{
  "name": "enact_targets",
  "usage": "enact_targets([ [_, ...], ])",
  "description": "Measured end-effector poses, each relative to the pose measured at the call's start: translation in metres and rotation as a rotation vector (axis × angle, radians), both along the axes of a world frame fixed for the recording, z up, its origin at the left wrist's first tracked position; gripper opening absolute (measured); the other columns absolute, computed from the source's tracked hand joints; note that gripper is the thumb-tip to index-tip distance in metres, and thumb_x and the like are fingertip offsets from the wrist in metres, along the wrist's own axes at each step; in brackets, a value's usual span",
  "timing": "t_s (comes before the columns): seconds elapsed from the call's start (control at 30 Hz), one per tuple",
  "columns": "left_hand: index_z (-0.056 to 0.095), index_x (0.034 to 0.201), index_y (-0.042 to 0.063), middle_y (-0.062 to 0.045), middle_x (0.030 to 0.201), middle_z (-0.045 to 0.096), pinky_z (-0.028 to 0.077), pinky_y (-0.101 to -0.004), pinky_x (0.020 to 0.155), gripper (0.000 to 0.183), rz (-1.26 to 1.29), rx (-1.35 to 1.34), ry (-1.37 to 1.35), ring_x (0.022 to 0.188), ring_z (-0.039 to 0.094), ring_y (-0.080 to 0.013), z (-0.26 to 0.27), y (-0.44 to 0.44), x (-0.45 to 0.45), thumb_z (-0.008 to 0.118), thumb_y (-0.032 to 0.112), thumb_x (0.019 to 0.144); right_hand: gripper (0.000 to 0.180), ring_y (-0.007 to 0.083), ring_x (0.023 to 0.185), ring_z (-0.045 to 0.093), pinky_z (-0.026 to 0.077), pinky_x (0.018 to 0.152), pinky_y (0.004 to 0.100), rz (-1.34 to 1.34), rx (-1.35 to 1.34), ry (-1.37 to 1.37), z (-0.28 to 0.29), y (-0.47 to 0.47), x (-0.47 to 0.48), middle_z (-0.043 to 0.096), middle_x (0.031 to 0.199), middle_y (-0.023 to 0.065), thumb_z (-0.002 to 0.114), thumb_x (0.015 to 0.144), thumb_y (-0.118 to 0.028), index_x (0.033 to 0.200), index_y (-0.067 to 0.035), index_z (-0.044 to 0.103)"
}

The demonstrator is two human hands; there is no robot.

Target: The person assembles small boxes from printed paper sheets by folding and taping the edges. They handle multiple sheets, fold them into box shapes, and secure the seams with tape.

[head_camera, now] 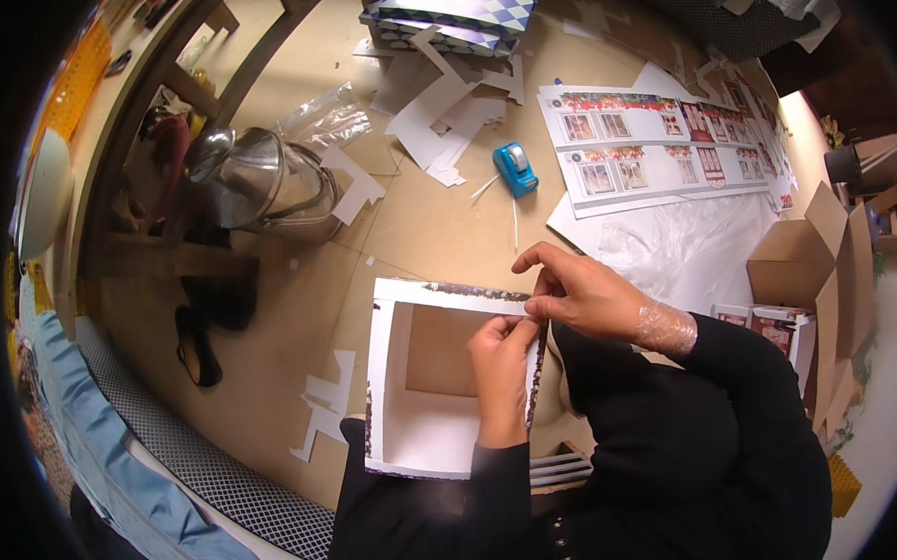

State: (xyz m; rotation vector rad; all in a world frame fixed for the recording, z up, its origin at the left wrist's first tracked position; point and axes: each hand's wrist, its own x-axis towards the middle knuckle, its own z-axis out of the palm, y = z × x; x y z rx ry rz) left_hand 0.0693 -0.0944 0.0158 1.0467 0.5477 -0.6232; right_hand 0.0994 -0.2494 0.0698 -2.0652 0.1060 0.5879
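Observation:
An open-topped white cardboard box (432,431) with a dark floral printed outer edge rests over my lap, tilted. My left hand (501,375) reaches across the opening and grips the rim by the upper right corner. At that same corner my right hand (588,293) pinches the edge between thumb and fingers, its index finger raised and bent. Clear tape (667,328) is wrapped around my right wrist. Whether a small piece of tape lies between the fingertips is too small to tell. Beyond my hands, a blue tape dispenser (515,169) lies on the floor.
Printed cardboard sheets (645,147) lie at the right above plastic film (665,248). White card scraps (442,123) spread before blue-and-white checked boxes (467,16). A metal container (256,183) stands left, near black shoes (196,347). An open brown carton (832,286) is at the right.

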Motion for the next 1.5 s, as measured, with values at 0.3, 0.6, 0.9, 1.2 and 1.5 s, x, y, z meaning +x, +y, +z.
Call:
enact_targets([
  [0.3,0.064,0.085,-0.006,-0.005,0.08,0.066,0.046,-0.0203,0.063,0.013,-0.01,0.001,-0.042,0.07,0.06,-0.0078,-0.016,0.001,-0.004,0.069,0.005,0.084,0.034,0.0268,0.074,0.067,0.05,0.068,0.036,0.019,-0.254,-0.035,0.004,0.013,0.003,0.068,0.076,0.0102,0.069,0.083,-0.013,0.112,-0.005,0.054],
  [0.6,0.065,0.079,-0.008,-0.003,0.075,0.064,0.043,-0.0207,0.059,0.012,-0.048,0.097,-0.109,0.066,0.055,-0.006,-0.011,0.002,-0.002,0.067,0.004,0.083,0.028,0.0239,0.068,0.069,0.051,0.064,0.0342,0.138,-0.432,0.005,0.012,0.019,0.017,0.071,0.074,0.0089,0.07,0.082,-0.02,0.104,-0.005,0.062],
  [0.9,0.065,0.079,-0.008,-0.003,0.074,0.065,0.043,-0.0213,0.058,0.012,-0.064,0.112,-0.138,0.065,0.056,-0.0062,-0.023,-0.001,-0.006,0.066,0.004,0.083,0.03,0.0179,0.056,0.067,0.052,0.057,0.0296,0.272,-0.568,0.071,0.026,0.021,0.024,0.07,0.071,0.008,0.068,0.088,-0.028,0.107,-0.005,0.066],
  [1.2,0.067,0.083,-0.006,-0.002,0.075,0.065,0.044,-0.0212,0.058,0.012,-0.122,0.086,-0.194,0.064,0.055,-0.0056,-0.03,0.006,-0.004,0.067,0.005,0.085,0.022,0.018,0.06,0.069,0.054,0.06,0.0298,0.157,-0.296,0.16,0.019,0.015,0.009,0.067,0.064,0.0082,0.058,0.095,-0.021,0.102,-0.002,0.066],
  [1.5,0.067,0.087,-0.005,-0.003,0.077,0.066,0.047,-0.0224,0.062,0.012,-0.178,0.089,-0.162,0.066,0.058,-0.0069,-0.021,0.013,-0.003,0.066,0.007,0.086,0.031,0.0163,0.076,0.069,0.055,0.07,0.0299,0.256,-0.134,0.178,0.005,-0.013,-0.006,0.071,0.087,0.0113,0.063,0.091,-0.009,0.12,-0.001,0.057],
])
